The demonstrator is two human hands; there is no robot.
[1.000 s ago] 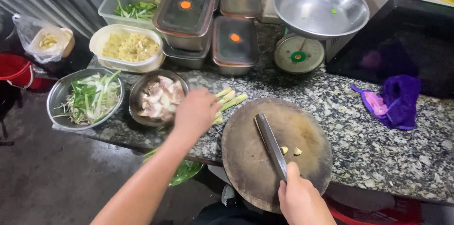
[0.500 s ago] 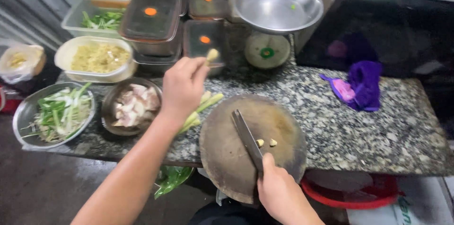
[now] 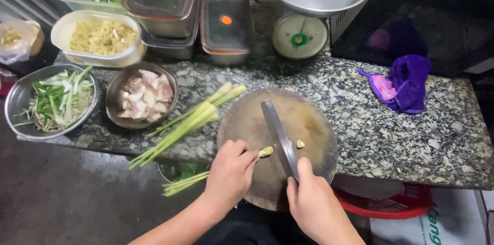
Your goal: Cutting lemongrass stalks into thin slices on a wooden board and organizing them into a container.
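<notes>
Holding a small pale chunk of ginger (image 3: 266,152) down on the round wooden cutting board (image 3: 309,121), the left hand (image 3: 230,173) has its fingertips pinched closed around the piece, right at the near-left part of the board. The right hand (image 3: 309,201) is wrapped tight around the handle of a cleaver (image 3: 278,132), with the blade lying across the middle of the board and its edge just beside the ginger. Another tiny bit of ginger (image 3: 300,144) sits on the other side of the blade, close to it. Lemongrass stalks (image 3: 188,124) lie diagonally on the speckled granite surface (image 3: 411,142) just left of the board, tips touching the board's edge. Further left there's a metal bowl of sliced raw meat (image 3: 144,95) and a bigger metal bowl of greens and sprouts (image 3: 54,101). Behind those, a white tub of shredded yellow stuff (image 3: 103,36) and a few lidded containers (image 3: 226,26). A kitchen scale with a steel pan (image 3: 301,34) stands at the back, and a purple cloth (image 3: 404,83) is off to the right, well apart from the board.
</notes>
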